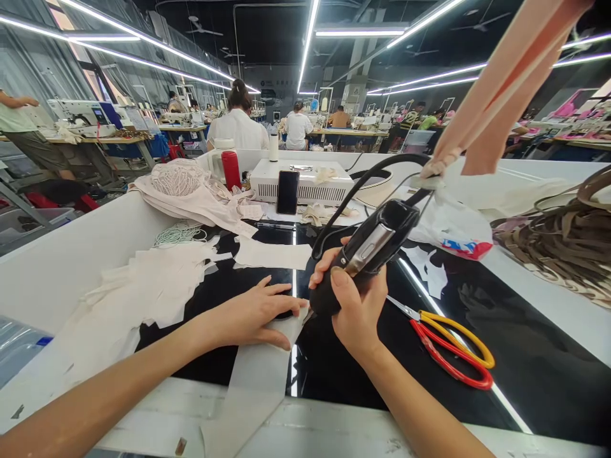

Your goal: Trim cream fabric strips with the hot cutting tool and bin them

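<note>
My right hand (360,305) is wrapped around a black corded power tool (375,245) with a silver plate on its side. The tool's head points down and left; its working tip is mostly hidden. My left hand (262,315) lies flat, fingers spread, on a strip of thin white fabric (260,375), its fingertips close to the tool's head. The strip runs over the table's front edge. From above, a tied pink cloth band (506,89) reaches the tool's cord end. Right of my right hand lie scissors (451,346) with red and yellow handles.
White fabric pieces (143,286) pile up at left, and one cut piece (272,254) lies ahead. Behind stand a phone (287,192), a vented white box (305,181) and a red thread cone (231,170). Brown straps (558,235) heap at right. People sit at sewing tables beyond.
</note>
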Motion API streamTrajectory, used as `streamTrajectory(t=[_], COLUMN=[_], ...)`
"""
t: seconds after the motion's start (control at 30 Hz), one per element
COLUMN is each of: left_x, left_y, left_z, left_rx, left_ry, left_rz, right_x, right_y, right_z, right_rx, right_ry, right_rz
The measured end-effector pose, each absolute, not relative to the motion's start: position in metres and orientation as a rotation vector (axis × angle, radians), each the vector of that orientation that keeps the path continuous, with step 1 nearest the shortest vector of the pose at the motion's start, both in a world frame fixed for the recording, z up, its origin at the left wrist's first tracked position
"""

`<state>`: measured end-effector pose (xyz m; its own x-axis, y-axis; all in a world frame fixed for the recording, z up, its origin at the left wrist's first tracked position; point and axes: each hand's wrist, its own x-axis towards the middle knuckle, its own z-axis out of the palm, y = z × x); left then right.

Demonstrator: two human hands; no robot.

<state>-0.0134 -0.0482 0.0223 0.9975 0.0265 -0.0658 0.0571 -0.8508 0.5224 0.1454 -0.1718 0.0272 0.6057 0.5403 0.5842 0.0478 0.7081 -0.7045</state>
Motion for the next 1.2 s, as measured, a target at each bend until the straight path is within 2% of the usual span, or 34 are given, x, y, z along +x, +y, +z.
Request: streamTrajectory(t=[1.2], left_x=[-0.0163], left_y=[-0.055], left_z=[0.0301], left_rx=[2.727], left_ry=[0.114], left_rz=[-0.165], right_x=[0.1349], right_y=[-0.1741], right_z=[0.0339], right_rx=[-0.734], right_ry=[-0.88], right_rz=[0.361])
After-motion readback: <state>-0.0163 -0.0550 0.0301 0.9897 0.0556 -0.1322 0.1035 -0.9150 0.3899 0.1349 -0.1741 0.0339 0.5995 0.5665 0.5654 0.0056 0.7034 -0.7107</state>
